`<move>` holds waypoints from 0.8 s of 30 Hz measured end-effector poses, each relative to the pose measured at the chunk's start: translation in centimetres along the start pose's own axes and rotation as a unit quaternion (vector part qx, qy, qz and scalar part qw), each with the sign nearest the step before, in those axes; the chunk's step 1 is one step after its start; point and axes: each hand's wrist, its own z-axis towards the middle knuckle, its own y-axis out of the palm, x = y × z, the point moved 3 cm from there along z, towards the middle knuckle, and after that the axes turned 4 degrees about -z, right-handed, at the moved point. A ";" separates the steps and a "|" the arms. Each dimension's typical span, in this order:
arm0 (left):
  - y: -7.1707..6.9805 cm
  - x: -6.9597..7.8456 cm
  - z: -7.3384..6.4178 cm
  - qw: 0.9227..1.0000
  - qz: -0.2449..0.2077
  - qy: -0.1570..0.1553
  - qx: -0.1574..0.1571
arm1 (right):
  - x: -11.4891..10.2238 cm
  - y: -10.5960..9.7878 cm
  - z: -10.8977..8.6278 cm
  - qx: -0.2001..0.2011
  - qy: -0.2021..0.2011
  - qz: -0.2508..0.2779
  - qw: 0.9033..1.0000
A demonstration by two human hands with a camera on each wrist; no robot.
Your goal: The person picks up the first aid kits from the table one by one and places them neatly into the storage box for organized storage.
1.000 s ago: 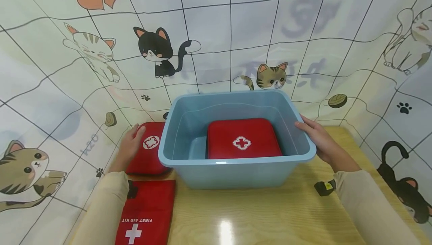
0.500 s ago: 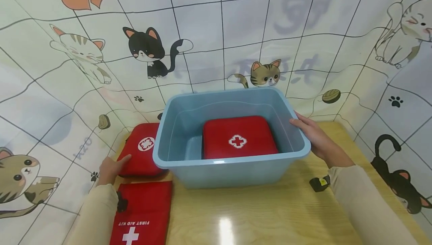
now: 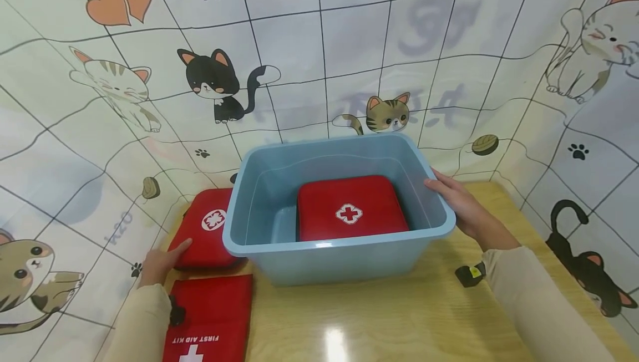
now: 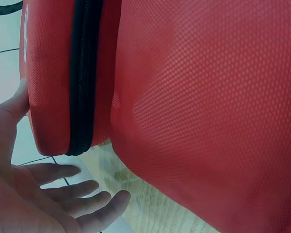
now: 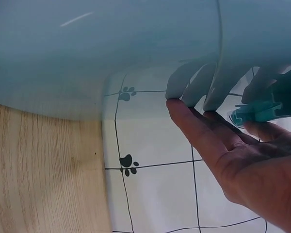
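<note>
A light blue plastic bin (image 3: 339, 259) stands on the table, with a red first aid case (image 3: 354, 195) bearing a white cross emblem inside it. My right hand (image 3: 461, 207) grips the bin's right rim, thumb over the edge and fingers against the outer wall (image 5: 150, 43). Left of the bin lies a second red zippered case (image 3: 202, 234). At its near left corner, my left hand (image 3: 161, 264) has its thumb touching the case (image 4: 48, 73), with the other fingers spread beside it. Closer to me lies a flat red first aid pouch (image 3: 212, 306) with white lettering.
The wooden table (image 3: 389, 317) fills the front. A cloth wall (image 3: 299, 46) printed with cats and grid lines rises behind and at both sides. A small black device (image 3: 469, 275) sits by the right sleeve, another (image 3: 177, 312) by the left.
My left hand has come down and towards me, from the side of the second case to its near left corner. The right hand stays on the bin's rim. The view has shifted slightly.
</note>
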 end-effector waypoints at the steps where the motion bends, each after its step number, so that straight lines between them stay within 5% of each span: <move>1: 0.0 -0.1 0.0 1.000 0.000 -0.001 -0.001 | 0.0 0.0 0.0 -0.001 0.000 -0.001 1.000; 14: 0.4 0.1 -0.4 1.000 0.001 0.005 0.006 | 0.0 0.1 0.0 -0.008 -0.008 0.010 1.000; 18: 0.4 0.3 -0.6 1.000 -0.028 0.007 -0.001 | 0.0 0.1 0.0 -0.009 -0.011 0.016 1.000; 24: 0.1 0.6 -1.1 0.994 -0.100 0.014 0.033 | 0.0 0.1 -0.1 -0.005 -0.009 0.018 1.000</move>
